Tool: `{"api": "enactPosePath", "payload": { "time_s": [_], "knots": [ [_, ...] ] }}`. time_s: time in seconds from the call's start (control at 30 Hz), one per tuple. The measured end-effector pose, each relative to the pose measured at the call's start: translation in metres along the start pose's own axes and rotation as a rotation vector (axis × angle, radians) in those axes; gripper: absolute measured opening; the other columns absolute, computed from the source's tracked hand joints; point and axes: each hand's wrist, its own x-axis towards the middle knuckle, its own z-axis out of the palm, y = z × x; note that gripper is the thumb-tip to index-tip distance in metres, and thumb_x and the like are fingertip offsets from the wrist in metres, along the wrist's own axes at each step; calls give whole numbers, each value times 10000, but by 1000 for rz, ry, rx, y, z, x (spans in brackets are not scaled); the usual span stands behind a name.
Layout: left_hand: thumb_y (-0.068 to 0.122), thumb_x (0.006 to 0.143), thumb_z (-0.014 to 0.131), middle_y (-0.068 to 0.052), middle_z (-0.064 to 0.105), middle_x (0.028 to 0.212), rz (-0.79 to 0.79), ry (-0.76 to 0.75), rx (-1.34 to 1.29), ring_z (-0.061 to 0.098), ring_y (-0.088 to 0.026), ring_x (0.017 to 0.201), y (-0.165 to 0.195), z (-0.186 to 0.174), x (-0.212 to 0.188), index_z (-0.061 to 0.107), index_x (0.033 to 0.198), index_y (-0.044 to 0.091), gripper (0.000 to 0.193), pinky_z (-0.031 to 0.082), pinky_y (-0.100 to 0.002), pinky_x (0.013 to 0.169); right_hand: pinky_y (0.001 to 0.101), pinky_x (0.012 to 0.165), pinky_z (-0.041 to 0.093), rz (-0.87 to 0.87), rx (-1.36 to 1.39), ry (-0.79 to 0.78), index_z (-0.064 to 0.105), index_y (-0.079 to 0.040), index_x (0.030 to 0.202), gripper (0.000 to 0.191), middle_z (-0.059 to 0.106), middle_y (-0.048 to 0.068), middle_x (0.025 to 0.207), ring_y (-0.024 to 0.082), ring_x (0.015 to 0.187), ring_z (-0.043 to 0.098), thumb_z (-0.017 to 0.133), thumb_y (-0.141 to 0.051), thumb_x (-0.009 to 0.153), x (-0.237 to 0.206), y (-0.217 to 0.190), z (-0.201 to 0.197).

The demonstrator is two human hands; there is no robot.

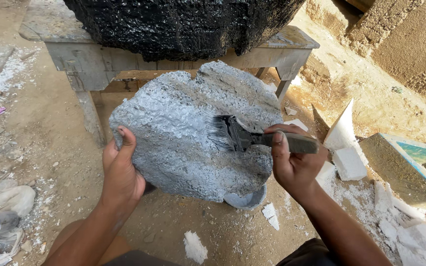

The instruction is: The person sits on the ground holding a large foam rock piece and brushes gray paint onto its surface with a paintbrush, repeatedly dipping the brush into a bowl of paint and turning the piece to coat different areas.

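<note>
Right hand [294,165] holds brush [252,138] horizontal, bristles pointing left

A single head-worn camera looks steeply down and forward at close range, forearms entering from six o'clock, sandy ground [50,128] filling the frame, and a workbench [89,59] at twelve o'clock, with no second view.
</note>
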Motion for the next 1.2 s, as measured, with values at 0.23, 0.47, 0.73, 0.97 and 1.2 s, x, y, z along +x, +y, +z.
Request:
{"api": "enactPosePath", "payload": {
  "time_s": [0.23, 0.47, 0.73, 0.97, 1.2],
  "knots": [
    [379, 1019, 606, -124, 625, 1300, 41, -34, 18, 619, -204, 1187, -4, -5, 3, 531, 1313, -30, 509, 538, -421, 1037, 219, 438, 417, -58, -108, -39, 732, 4, 969, 215, 721, 87, 773, 64, 516, 572, 586, -121, 1066, 4, -13, 0],
    [387, 1010, 600, -135, 642, 1283, 23, -80, 60, 633, -211, 1163, -5, -11, 8, 540, 1308, -38, 522, 542, -407, 1009, 228, 469, 431, -51, -221, -48, 727, 26, 966, 234, 711, 86, 757, 82, 531, 587, 573, -116, 1072, 10, -20, 3],
    [392, 1003, 604, -151, 663, 1253, -10, -167, 71, 650, -220, 1141, -11, -10, 0, 553, 1276, -60, 530, 544, -411, 994, 216, 451, 474, -26, -78, 121, 697, 56, 999, 257, 724, 135, 823, 106, 552, 620, 570, -131, 1120, 15, -17, -4],
    [372, 1010, 635, -131, 659, 1243, 25, -225, 101, 635, -204, 1129, -19, -11, -3, 543, 1296, -50, 518, 530, -396, 988, 208, 440, 482, -5, -22, 168, 691, 51, 1026, 237, 715, 135, 824, 106, 509, 621, 583, -129, 1135, 18, -18, -11],
    [395, 990, 649, -123, 658, 1267, 64, -282, 152, 636, -195, 1149, -22, -12, -3, 534, 1321, -53, 569, 520, -380, 996, 217, 472, 466, 9, -116, 144, 682, 56, 1062, 251, 698, 118, 780, 100, 540, 621, 562, -142, 1159, 25, -40, -23]
  ]
}}
